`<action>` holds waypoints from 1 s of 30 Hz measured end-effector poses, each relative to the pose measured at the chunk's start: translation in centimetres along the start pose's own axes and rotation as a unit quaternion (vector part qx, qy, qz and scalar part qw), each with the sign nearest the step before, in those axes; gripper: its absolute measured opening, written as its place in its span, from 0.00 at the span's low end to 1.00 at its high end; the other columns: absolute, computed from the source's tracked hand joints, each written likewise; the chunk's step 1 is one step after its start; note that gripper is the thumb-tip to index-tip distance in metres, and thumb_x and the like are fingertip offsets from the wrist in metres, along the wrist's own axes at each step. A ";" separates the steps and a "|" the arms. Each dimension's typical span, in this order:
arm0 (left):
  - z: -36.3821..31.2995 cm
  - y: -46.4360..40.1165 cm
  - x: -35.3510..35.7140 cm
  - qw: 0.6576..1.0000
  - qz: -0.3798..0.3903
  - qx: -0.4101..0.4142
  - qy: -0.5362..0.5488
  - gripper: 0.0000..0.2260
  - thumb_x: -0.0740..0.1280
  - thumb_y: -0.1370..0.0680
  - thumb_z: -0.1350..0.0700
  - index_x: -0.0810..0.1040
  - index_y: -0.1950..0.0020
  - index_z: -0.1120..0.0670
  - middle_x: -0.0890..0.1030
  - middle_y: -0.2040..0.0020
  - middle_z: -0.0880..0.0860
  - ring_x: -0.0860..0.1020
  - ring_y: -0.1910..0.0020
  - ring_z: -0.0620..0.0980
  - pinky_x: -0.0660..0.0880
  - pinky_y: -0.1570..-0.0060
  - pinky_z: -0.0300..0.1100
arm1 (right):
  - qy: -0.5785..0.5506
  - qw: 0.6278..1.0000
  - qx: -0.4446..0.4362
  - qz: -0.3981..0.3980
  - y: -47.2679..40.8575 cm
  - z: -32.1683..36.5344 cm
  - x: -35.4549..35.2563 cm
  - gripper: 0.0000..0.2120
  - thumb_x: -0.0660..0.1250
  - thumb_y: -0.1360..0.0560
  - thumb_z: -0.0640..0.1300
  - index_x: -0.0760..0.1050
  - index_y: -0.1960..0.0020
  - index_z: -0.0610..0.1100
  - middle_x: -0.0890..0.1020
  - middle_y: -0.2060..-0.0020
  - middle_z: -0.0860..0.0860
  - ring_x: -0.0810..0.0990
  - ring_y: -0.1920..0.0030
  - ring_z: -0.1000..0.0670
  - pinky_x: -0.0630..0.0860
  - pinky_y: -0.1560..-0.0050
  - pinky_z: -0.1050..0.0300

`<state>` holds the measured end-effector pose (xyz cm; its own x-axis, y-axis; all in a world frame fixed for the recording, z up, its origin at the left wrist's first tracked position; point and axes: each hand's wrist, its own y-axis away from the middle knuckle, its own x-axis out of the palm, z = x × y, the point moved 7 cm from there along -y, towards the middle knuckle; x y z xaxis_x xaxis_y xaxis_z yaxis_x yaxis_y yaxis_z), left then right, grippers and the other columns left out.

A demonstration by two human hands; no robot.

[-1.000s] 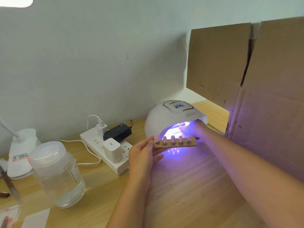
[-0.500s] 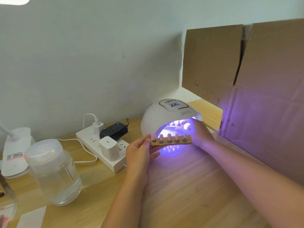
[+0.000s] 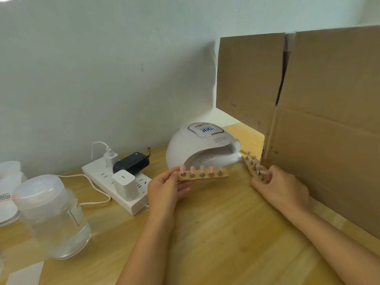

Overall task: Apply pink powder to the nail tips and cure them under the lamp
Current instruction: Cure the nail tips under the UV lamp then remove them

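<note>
Fingers of our left hand [image 3: 164, 188] pinch one wooden strip of pink nail tips [image 3: 202, 173] level at the mouth of the unlit white dome curing lamp [image 3: 202, 146]. Our right hand [image 3: 281, 189] grips a second strip [image 3: 254, 168] beside it. We should keep the first strip flat and slide it fully inside.

the near end of the right-hand nail strip [image 3: 253, 167] is buried in the curled fingers of the right hand [image 3: 279, 188]. the left hand [image 3: 164, 189] covers the left end of the other nail strip [image 3: 202, 174]. the lamp display [image 3: 207, 129] digits are too blurred to read. the white container [image 3: 8, 188] and cardboard panel [image 3: 329, 130] are cut off by the frame edges. both forearms leave at the bottom.
</note>
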<state>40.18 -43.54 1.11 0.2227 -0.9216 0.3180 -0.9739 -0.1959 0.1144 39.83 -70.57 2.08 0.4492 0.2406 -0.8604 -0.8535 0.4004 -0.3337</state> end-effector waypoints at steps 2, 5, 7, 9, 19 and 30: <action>0.0 0.0 0.0 1.000 0.004 -0.004 0.006 0.13 0.59 0.22 0.64 0.79 0.60 0.53 0.82 0.64 0.53 0.82 0.69 0.47 0.77 0.72 0.34 | 0.027 1.000 -0.004 0.001 0.0 0.0 0.1 0.17 0.64 0.32 0.59 0.64 0.67 0.47 0.68 0.72 0.58 0.79 0.57 0.45 0.54 0.73 0.61; -0.1 0.1 0.1 1.000 0.004 -0.005 0.011 0.13 0.59 0.22 0.65 0.78 0.61 0.53 0.82 0.65 0.53 0.81 0.70 0.47 0.78 0.71 0.35 | 0.049 0.999 -0.005 -0.015 -0.5 0.4 0.1 0.19 0.63 0.31 0.63 0.63 0.67 0.48 0.80 0.62 0.51 0.79 0.55 0.45 0.56 0.72 0.60; -0.1 0.1 0.1 1.000 0.006 -0.006 0.009 0.13 0.59 0.22 0.65 0.78 0.61 0.53 0.82 0.65 0.53 0.81 0.70 0.46 0.78 0.71 0.35 | 0.072 0.997 -0.006 -0.011 -1.1 1.1 0.2 0.22 0.62 0.31 0.68 0.64 0.66 0.49 0.81 0.59 0.50 0.80 0.54 0.45 0.60 0.69 0.59; -0.1 0.1 0.1 1.000 0.011 -0.008 0.009 0.12 0.59 0.22 0.64 0.78 0.60 0.53 0.82 0.62 0.55 0.82 0.69 0.46 0.78 0.70 0.35 | 0.080 0.997 0.000 -0.006 -1.7 1.6 0.4 0.25 0.62 0.33 0.71 0.65 0.67 0.48 0.80 0.62 0.50 0.79 0.57 0.45 0.62 0.69 0.59; 0.1 -0.3 0.1 0.999 0.014 -0.027 0.031 0.10 0.60 0.22 0.65 0.78 0.57 0.55 0.83 0.64 0.53 0.82 0.68 0.48 0.78 0.69 0.36 | -0.072 0.997 -0.012 0.001 -0.7 1.1 0.8 0.19 0.67 0.32 0.63 0.75 0.70 0.49 0.75 0.73 0.59 0.72 0.70 0.58 0.58 0.73 0.63; 0.2 -0.2 0.0 0.999 0.025 -0.027 0.038 0.09 0.60 0.22 0.64 0.77 0.58 0.55 0.83 0.68 0.50 0.82 0.68 0.48 0.78 0.71 0.35 | -0.011 0.992 -0.056 0.114 -0.5 2.8 1.0 0.27 0.56 0.23 0.53 0.52 0.26 0.60 0.76 0.65 0.55 0.78 0.56 0.48 0.66 0.66 0.58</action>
<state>40.41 -43.59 0.92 0.1777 -0.9011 0.3954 -0.9808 -0.1292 0.1462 41.48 -68.05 2.45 0.2462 0.3333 -0.9101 -0.9567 0.2338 -0.1732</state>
